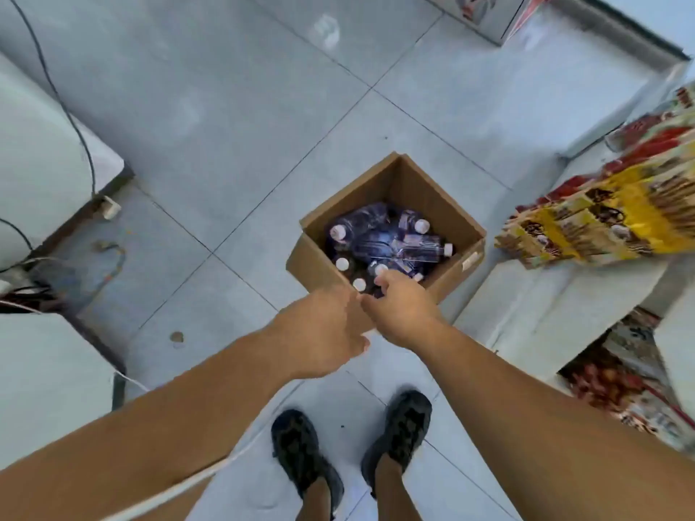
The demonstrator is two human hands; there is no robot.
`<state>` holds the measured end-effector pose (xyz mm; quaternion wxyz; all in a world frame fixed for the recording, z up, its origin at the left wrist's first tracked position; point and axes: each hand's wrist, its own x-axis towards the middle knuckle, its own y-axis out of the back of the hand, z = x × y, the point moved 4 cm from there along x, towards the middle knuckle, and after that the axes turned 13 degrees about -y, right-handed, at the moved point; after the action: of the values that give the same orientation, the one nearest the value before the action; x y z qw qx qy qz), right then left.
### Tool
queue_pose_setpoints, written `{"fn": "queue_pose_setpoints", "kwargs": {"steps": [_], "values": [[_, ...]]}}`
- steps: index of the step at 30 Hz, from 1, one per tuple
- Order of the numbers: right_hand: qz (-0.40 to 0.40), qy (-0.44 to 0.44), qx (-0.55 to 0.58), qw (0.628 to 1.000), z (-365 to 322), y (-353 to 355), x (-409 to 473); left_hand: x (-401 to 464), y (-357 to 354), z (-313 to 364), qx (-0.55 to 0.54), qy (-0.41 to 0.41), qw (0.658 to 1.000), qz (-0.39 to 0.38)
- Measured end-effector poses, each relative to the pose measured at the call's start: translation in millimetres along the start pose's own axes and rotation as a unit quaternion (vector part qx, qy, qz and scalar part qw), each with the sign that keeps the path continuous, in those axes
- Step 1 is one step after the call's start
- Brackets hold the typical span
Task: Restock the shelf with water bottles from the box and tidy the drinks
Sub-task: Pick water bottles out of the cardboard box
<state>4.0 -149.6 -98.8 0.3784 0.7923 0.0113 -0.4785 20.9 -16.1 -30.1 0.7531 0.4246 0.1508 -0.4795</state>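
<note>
- Your right hand (404,308) hangs over the near corner of the box (443,197), fingers curled downward toward a white-capped bottle (380,270); can't tell if they're on it.
- Left hand (323,332) sits just beside, over the box's near edge, fingers loose, holding nothing, probably to steady the cardboard.
- The water bottles (391,242) lie jumbled mid-frame, so you'll likely pick by the caps.
- The shelf (556,295) stands at right, snack packs (601,216) on it.
</note>
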Motion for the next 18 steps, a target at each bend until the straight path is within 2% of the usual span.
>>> {"fn": "queue_pose_setpoints", "kwargs": {"steps": [5, 9, 12, 18], "values": [[-0.014, 0.011, -0.082, 0.996, 10, -55, 65, 74, -56, -56, 0.199, -0.028, 0.978, -0.048], [-0.001, 0.045, -0.228, 0.973, 18, -78, 87, 109, -80, -73, 0.291, -0.029, 0.956, 0.000], [0.019, 0.048, -0.269, 0.962, 20, -84, 95, 119, -81, -71, 0.314, -0.033, 0.947, 0.057], [0.007, 0.049, -0.276, 0.960, 20, -84, 92, 123, -83, -70, 0.285, -0.027, 0.957, 0.036]]}}
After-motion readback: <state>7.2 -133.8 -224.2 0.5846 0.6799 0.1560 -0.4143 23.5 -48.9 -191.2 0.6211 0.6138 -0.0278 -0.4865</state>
